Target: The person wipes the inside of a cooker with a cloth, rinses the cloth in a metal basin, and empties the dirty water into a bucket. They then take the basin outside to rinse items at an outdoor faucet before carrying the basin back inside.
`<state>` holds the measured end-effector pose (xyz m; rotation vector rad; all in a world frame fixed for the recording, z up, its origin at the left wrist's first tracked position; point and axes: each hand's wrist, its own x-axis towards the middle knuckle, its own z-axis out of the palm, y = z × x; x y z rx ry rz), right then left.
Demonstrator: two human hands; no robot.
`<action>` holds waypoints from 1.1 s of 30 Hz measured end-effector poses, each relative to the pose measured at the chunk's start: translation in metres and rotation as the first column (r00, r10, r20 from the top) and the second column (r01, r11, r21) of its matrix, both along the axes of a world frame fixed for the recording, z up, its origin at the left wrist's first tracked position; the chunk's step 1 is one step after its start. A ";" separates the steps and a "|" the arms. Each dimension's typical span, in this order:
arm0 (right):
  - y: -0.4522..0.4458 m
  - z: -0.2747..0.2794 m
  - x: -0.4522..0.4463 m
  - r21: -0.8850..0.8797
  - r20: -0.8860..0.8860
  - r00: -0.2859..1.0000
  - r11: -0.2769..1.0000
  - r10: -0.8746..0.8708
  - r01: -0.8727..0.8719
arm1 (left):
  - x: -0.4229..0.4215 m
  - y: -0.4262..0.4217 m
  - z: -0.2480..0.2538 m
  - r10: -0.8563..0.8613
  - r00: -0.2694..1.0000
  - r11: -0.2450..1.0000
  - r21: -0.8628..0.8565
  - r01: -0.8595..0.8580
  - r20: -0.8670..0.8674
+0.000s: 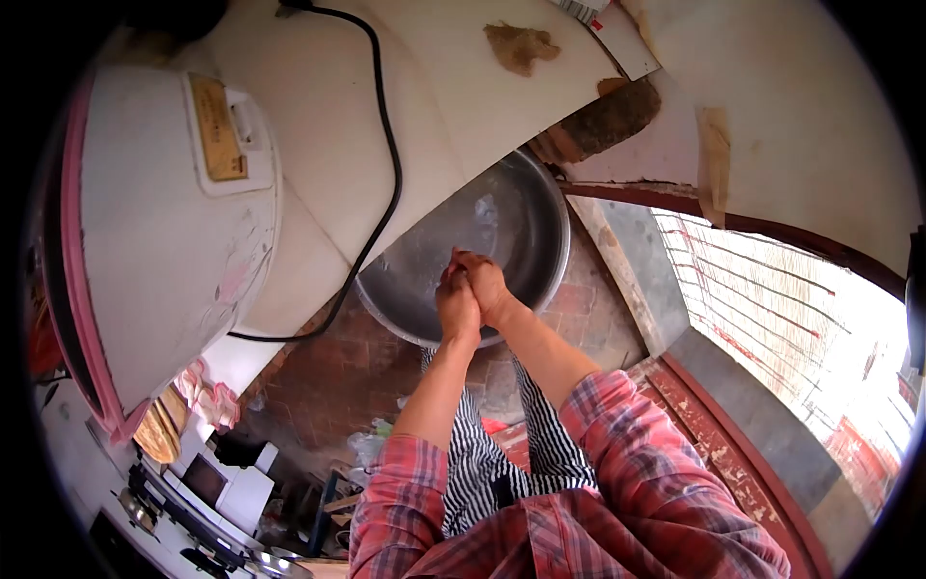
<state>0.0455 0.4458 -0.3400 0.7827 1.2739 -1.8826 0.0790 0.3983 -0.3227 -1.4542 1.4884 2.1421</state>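
Both hands are pressed together over a large round metal basin (pixel 550 227), part of which lies beneath the table edge. My left hand (pixel 458 299) has its fingers folded against my other palm. Wrapped over it from the right, my right hand (pixel 484 280) is closed too. Whether anything lies between the palms is hidden. Inside the basin a pale, shiny patch shows beyond the hands; I cannot make out what it is.
A pale table (pixel 444 116) spans the top, carrying a white and pink appliance (pixel 174 222) and its black cable (pixel 397 164). Brick floor (pixel 328 386) lies below. A red wooden frame (pixel 714 434) and a bright barred opening stand at right, with clutter at lower left.
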 end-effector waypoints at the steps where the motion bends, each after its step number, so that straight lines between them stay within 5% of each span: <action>1: 0.000 0.005 -0.002 -0.058 0.084 0.995 0.996 -0.059 0.064 | 0.002 -0.002 0.002 -0.088 0.996 0.994 -0.065 0.087 -0.017; 5: -0.001 0.001 -0.001 -0.153 0.247 0.959 0.972 -0.138 0.179 | 0.007 -0.009 0.003 -0.295 0.955 0.939 -0.191 0.287 -0.016; 9: 0.002 0.029 -0.001 -0.255 0.272 0.955 0.949 -0.116 0.187 | 0.010 -0.019 0.011 -0.303 0.951 0.945 -0.111 0.308 0.058; 11: 0.009 0.046 -0.001 -0.349 0.303 0.938 0.896 -0.170 0.275 | 0.009 -0.024 0.028 -0.089 0.988 0.986 0.128 0.106 -0.130; 13: 0.020 0.046 0.003 -0.422 0.277 0.955 0.879 -0.107 0.221 | 0.011 -0.036 0.043 0.047 0.996 0.958 0.286 -0.024 -0.074; 16: 0.040 0.070 0.008 -0.258 0.089 0.984 0.957 0.157 -0.129 | 0.024 -0.049 0.061 0.041 0.973 0.946 0.323 0.035 -0.227; 19: 0.050 0.098 0.009 -0.108 -0.115 0.975 0.973 0.192 -0.204 | 0.034 -0.061 0.080 0.046 0.980 0.965 0.264 0.007 -0.194; 29: 0.102 0.154 -0.017 -0.026 -0.221 0.966 0.989 0.133 -0.142 | 0.047 -0.071 0.150 0.253 0.909 0.955 0.237 -0.180 -0.332; 33: 0.112 0.175 -0.022 -0.113 -0.272 0.961 0.990 0.055 -0.089 | 0.047 -0.064 0.182 0.224 0.913 0.974 0.088 -0.207 -0.341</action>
